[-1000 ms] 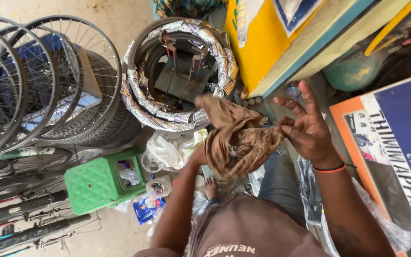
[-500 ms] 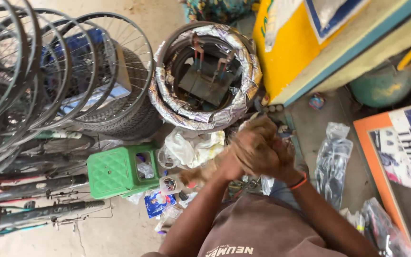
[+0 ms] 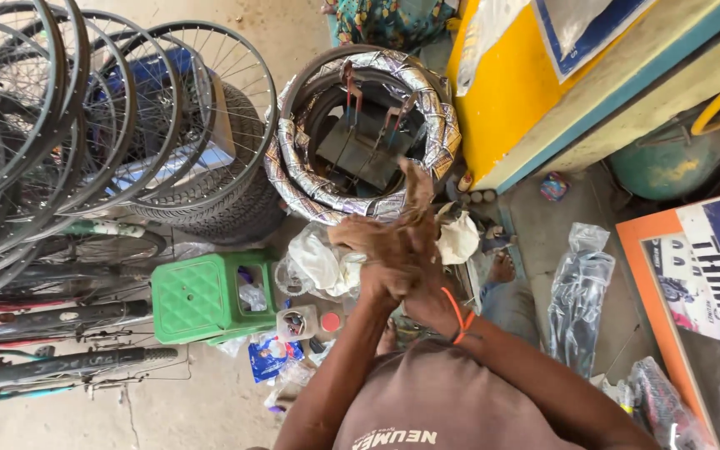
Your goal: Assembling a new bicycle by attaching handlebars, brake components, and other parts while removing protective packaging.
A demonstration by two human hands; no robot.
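Hands: left hand (image 3: pixel 381 250) and right hand (image 3: pixel 427 287) pressed together, both clenched around a brown rag (image 3: pixel 414 200) — one end pokes up past the fingers.
Rag: mid-scene, held above the floor clutter.
Far: wrapped tyres (image 3: pixel 293 171).
Left: green stool (image 3: pixel 197 296), wheel rims (image 3: pixel 85 117).
Right: clear plastic bag (image 3: pixel 577 292).

Bicycle repair workshop — spoked wheels (image 3: pixel 85 108), wrapped tyres (image 3: pixel 360 125), frames (image 3: pixel 60 321)
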